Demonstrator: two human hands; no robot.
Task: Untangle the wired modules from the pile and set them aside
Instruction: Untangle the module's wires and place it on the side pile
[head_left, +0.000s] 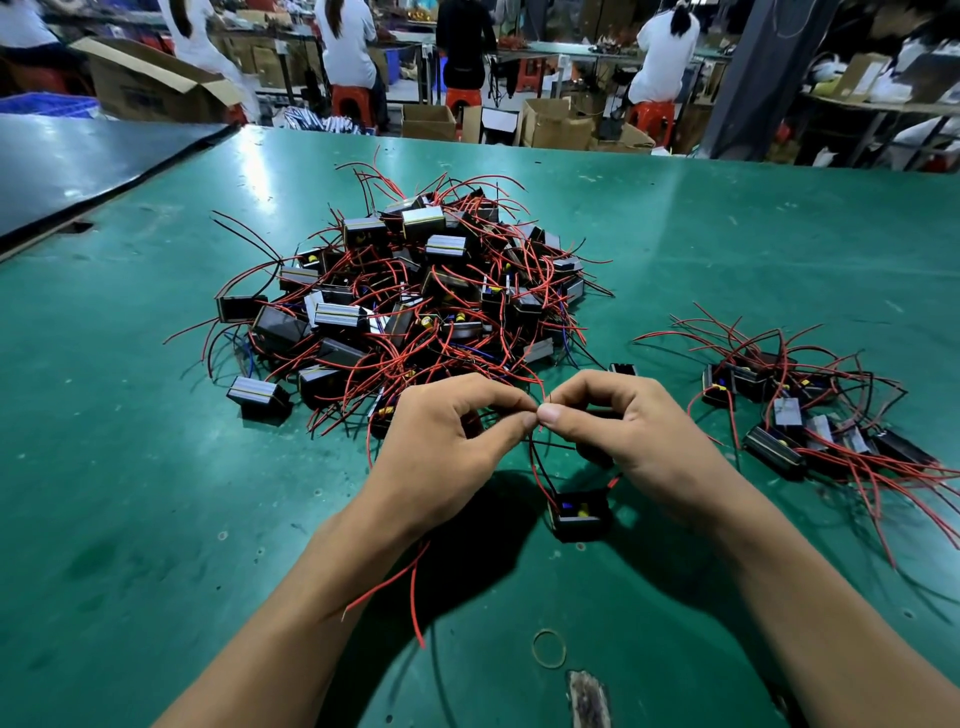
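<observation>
Module (579, 512) below fingers (550, 414) pinching its wires (535, 474)

I read the table (156, 467) as scuffed teal green with pale glare streaks. The pile (405, 291) is black modules (340, 314), some with silver-grey ribbed faces crossed by a thin yellow stripe, laced with red wires (467, 358) and a few black and blue ones. The near module (579, 512) is black with blue and yellow parts inside. The smaller group (779, 415) on the right repeats black and red. The near rubber band (549, 648) is tan. Far stools (350, 101) are orange-red, far cardboard boxes (156, 83) brown.
</observation>
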